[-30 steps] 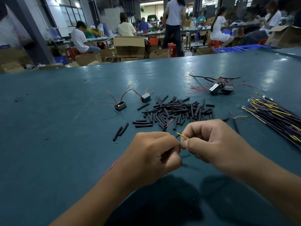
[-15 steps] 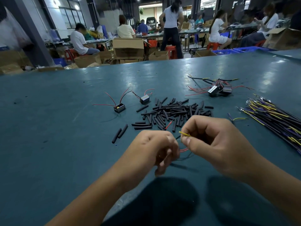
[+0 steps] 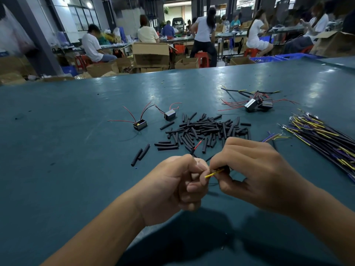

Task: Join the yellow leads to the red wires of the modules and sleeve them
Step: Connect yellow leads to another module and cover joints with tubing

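My left hand and my right hand meet low over the teal table. My right hand pinches a yellow lead whose tip points left into my left hand's curled fingers. A red wire sticks up and away from behind my left hand; what that hand grips is hidden inside its fist. A heap of black sleeves lies just beyond the hands. Two small modules with red wires sit left of the heap.
A cluster of modules with joined wires lies at the back right. A bundle of yellow, purple and black leads lies along the right side. Two loose sleeves lie to the left. People and cardboard boxes are beyond the table's far edge.
My hands parted a little, then came together again. The yellow lead's tip, earlier pointing up and left clear of my left hand, now lies level against my left fingers.
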`<action>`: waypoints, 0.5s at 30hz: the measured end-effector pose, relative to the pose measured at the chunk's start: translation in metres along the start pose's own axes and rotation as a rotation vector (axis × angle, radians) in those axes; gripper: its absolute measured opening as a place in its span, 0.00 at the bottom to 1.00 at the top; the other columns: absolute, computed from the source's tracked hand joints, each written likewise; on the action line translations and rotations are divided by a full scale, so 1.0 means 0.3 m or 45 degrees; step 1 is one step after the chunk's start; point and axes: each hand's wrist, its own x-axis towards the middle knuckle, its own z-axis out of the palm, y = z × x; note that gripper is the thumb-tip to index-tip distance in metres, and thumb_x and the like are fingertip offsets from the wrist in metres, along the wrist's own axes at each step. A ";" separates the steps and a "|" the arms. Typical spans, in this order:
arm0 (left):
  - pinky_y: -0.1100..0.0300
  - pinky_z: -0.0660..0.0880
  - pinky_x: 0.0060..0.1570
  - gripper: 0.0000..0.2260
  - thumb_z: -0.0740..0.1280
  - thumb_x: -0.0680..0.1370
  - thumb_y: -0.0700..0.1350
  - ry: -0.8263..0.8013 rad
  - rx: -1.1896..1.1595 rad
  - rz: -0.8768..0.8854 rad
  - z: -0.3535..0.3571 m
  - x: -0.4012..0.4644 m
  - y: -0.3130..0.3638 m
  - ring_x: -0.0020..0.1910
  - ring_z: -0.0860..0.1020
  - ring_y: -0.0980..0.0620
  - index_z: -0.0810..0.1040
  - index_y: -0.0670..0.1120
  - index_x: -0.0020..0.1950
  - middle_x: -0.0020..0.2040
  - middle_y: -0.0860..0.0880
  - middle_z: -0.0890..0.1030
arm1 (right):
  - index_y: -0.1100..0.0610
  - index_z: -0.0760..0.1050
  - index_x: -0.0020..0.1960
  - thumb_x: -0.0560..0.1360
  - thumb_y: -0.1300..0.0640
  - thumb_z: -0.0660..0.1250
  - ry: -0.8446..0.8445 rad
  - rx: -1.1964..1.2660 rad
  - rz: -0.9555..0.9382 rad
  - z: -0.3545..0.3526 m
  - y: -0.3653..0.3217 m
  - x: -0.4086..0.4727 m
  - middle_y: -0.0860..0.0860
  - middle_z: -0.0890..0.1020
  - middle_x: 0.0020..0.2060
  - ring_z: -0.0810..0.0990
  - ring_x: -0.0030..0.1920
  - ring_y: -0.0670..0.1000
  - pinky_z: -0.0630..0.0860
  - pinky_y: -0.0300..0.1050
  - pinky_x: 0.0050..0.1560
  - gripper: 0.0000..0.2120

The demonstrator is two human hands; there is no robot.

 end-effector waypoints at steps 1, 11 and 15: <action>0.64 0.58 0.26 0.09 0.59 0.72 0.43 0.042 0.060 0.023 0.001 0.001 0.000 0.24 0.58 0.54 0.73 0.47 0.32 0.26 0.51 0.63 | 0.62 0.80 0.41 0.76 0.65 0.65 -0.011 -0.006 0.000 0.000 0.000 0.001 0.46 0.72 0.36 0.64 0.38 0.46 0.63 0.34 0.43 0.07; 0.65 0.62 0.29 0.08 0.64 0.74 0.42 0.468 1.410 0.892 -0.007 -0.006 -0.002 0.28 0.66 0.56 0.79 0.41 0.37 0.28 0.50 0.71 | 0.53 0.77 0.40 0.72 0.59 0.69 -0.046 0.448 0.534 -0.001 -0.022 -0.005 0.47 0.74 0.28 0.67 0.27 0.42 0.65 0.36 0.29 0.04; 0.64 0.60 0.32 0.07 0.64 0.73 0.38 0.558 1.805 1.159 -0.013 -0.003 -0.012 0.32 0.63 0.53 0.77 0.40 0.35 0.31 0.50 0.69 | 0.56 0.77 0.36 0.70 0.59 0.68 -0.067 0.987 0.932 0.002 -0.039 0.018 0.50 0.76 0.24 0.69 0.25 0.43 0.65 0.35 0.26 0.05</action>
